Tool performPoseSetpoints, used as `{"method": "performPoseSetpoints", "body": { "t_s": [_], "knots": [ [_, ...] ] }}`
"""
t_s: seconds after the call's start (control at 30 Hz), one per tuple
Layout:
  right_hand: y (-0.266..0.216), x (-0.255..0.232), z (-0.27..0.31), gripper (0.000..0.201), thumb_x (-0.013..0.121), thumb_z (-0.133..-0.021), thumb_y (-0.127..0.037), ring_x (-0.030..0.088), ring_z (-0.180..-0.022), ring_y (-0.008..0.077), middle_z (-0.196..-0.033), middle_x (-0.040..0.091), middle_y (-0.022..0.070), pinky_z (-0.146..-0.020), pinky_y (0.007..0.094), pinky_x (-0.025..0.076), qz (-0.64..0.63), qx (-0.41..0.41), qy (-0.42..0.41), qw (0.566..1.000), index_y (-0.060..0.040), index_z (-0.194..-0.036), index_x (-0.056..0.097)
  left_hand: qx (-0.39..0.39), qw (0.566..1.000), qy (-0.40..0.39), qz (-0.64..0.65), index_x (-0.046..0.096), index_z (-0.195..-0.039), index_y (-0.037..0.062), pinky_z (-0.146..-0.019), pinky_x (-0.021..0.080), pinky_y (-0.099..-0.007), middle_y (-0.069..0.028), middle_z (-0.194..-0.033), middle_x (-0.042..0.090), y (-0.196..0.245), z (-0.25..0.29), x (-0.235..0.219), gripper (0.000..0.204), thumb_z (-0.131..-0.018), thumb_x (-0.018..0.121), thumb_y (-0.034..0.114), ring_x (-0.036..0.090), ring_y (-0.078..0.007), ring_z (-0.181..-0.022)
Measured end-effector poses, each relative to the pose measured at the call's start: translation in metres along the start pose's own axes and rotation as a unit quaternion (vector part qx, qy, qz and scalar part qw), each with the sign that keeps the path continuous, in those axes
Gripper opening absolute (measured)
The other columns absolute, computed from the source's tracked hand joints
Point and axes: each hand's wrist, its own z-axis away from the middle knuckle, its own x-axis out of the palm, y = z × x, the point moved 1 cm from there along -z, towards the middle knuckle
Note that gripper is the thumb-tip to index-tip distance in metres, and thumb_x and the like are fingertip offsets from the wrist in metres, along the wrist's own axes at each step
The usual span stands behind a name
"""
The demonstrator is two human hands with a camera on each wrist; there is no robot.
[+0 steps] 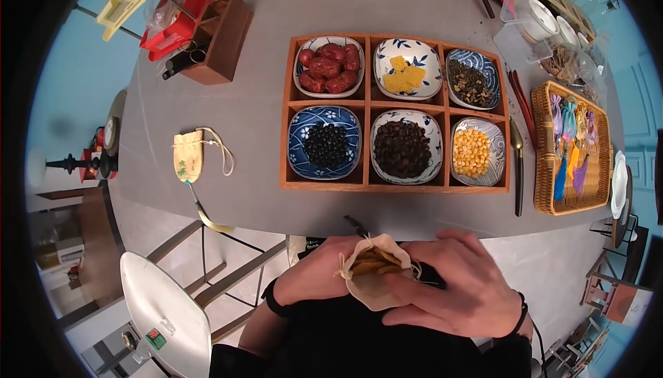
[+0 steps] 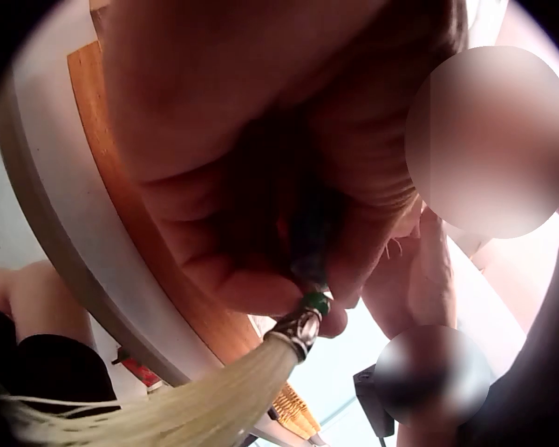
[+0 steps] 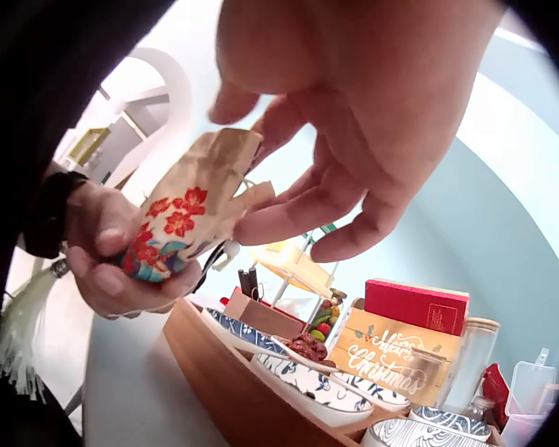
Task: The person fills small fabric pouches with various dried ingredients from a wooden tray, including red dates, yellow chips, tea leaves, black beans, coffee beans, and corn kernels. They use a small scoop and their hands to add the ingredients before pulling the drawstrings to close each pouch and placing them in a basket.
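In the head view, a cream drawstring pouch [image 1: 373, 295] stands mouth up, with yellow-brown dried slices [image 1: 376, 262] inside. My left hand [image 1: 314, 267] grips it from the side. Red flowers decorate the outside of the pouch [image 3: 182, 219] in the right wrist view. A pale tassel [image 2: 196, 396] with a green bead hangs below my left hand [image 2: 270, 177]. My right hand [image 1: 449, 285] is at the pouch's other side, its index finger reaching over the mouth and its other fingers loosely spread. Below the right hand [image 3: 354, 121], the pouch rim lies close to its fingertips.
A wooden divided tray [image 1: 324, 186] ahead holds bowls of red dates [image 1: 324, 67], black beans [image 1: 326, 146], corn kernels [image 1: 472, 151] and other ingredients. Left lies another tasselled pouch [image 1: 188, 157]; right are a spoon [image 1: 516, 143] and a wicker basket [image 1: 545, 202] of small sachets.
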Motion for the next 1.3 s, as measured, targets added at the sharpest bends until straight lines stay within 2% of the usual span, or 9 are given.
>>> {"method": "performPoseSetpoints", "body": {
  "t_s": [0.07, 0.13, 0.2, 0.3, 0.53, 0.77, 0.93, 1.1, 1.3],
  "knots": [
    [0.000, -0.005, -0.003, 0.032, 0.075, -0.065, -0.019, 0.061, -0.091, 0.0247, -0.107, 0.061, 0.0115, -0.083, 0.0418, 0.048, 0.031, -0.012, 0.014, 0.999, -0.0106, -0.096, 0.073, 0.009, 1.000, 0.016, 0.017, 0.060, -0.102, 0.0088, -0.076, 0.053, -0.0315, -0.0069, -0.097, 0.069, -0.003, 0.000, 0.001, 0.036, -0.072, 0.078, 0.016, 0.068, -0.0232, -0.086],
    [0.002, -0.006, -0.009, 0.030, 0.075, -0.066, -0.020, 0.060, -0.093, 0.0263, -0.111, 0.060, 0.0139, -0.084, 0.0411, 0.047, 0.062, -0.024, 0.029, 0.997, -0.0113, -0.095, 0.073, 0.054, 0.996, 0.010, -0.076, 0.058, -0.114, 0.0026, -0.082, 0.051, -0.0350, -0.0122, -0.105, 0.066, 0.000, -0.001, -0.003, 0.042, -0.077, 0.075, 0.006, 0.065, -0.0323, -0.095],
    [0.001, 0.000, -0.018, 0.027, 0.075, -0.067, -0.020, 0.057, -0.099, 0.0286, -0.122, 0.053, 0.0182, -0.090, 0.0419, 0.044, 0.125, -0.041, -0.042, 0.990, -0.0087, -0.091, 0.071, 0.050, 0.996, 0.021, -0.069, 0.058, -0.114, 0.0015, -0.081, 0.052, -0.0356, -0.0133, -0.105, 0.065, 0.000, -0.002, -0.003, 0.042, -0.076, 0.075, 0.004, 0.064, -0.0335, -0.095],
    [0.001, 0.008, -0.026, 0.022, 0.074, -0.067, -0.016, 0.055, -0.102, 0.0296, -0.129, 0.047, 0.0195, -0.095, 0.0435, 0.041, 0.100, -0.006, -0.097, 0.990, -0.0057, -0.086, 0.066, 0.059, 0.995, 0.046, -0.069, 0.058, -0.114, 0.0003, -0.081, 0.051, -0.0370, -0.0144, -0.106, 0.065, 0.004, -0.003, -0.003, 0.041, -0.076, 0.074, 0.003, 0.064, -0.0349, -0.095],
    [0.005, 0.014, -0.035, 0.018, 0.071, -0.069, -0.011, 0.055, -0.104, 0.0305, -0.128, 0.047, 0.0194, -0.097, 0.0453, 0.040, 0.069, -0.007, -0.122, 0.990, -0.0036, -0.082, 0.061, 0.038, 0.997, 0.050, -0.051, 0.056, -0.114, -0.0004, -0.081, 0.051, -0.0386, -0.0156, -0.105, 0.065, -0.004, -0.005, -0.003, 0.041, -0.077, 0.073, 0.002, 0.064, -0.0362, -0.098],
    [0.012, 0.015, -0.041, 0.017, 0.074, -0.067, -0.013, 0.056, -0.103, 0.0299, -0.126, 0.050, 0.0177, -0.099, 0.0444, 0.038, 0.098, -0.017, -0.159, 0.982, -0.0039, -0.080, 0.066, 0.000, 0.999, 0.036, -0.040, 0.056, -0.114, 0.0012, -0.083, 0.050, -0.0384, -0.0142, -0.107, 0.065, -0.009, -0.007, -0.005, 0.037, -0.081, 0.072, 0.006, 0.064, -0.0333, -0.102],
    [0.014, 0.017, -0.045, 0.018, 0.076, -0.067, -0.015, 0.056, -0.103, 0.0296, -0.123, 0.053, 0.0157, -0.099, 0.0449, 0.039, 0.076, -0.004, -0.195, 0.978, -0.0047, -0.079, 0.067, -0.046, 0.999, -0.022, 0.006, 0.056, -0.114, 0.0028, -0.085, 0.050, -0.0379, -0.0136, -0.108, 0.065, -0.007, -0.005, -0.007, 0.035, -0.083, 0.071, 0.009, 0.064, -0.0323, -0.104],
    [0.014, 0.015, -0.048, 0.021, 0.078, -0.070, -0.015, 0.058, -0.102, 0.0296, -0.121, 0.055, 0.0131, -0.099, 0.0451, 0.040, 0.036, -0.039, -0.162, 0.985, -0.0076, -0.086, 0.067, -0.039, 0.998, -0.048, 0.006, 0.056, -0.118, 0.0035, -0.087, 0.049, -0.0371, -0.0125, -0.110, 0.066, -0.012, -0.002, -0.011, 0.036, -0.085, 0.069, 0.010, 0.064, -0.0305, -0.105],
    [0.013, 0.015, -0.051, 0.024, 0.077, -0.070, -0.013, 0.057, -0.103, 0.0312, -0.121, 0.054, 0.0138, -0.099, 0.0453, 0.040, 0.041, -0.019, -0.163, 0.986, -0.0046, -0.089, 0.065, -0.027, 0.997, -0.041, 0.067, 0.052, -0.126, 0.0039, -0.091, 0.048, -0.0360, -0.0126, -0.117, 0.064, -0.028, -0.003, -0.012, 0.043, -0.086, 0.068, 0.009, 0.063, -0.0257, -0.111]
  ]
}}
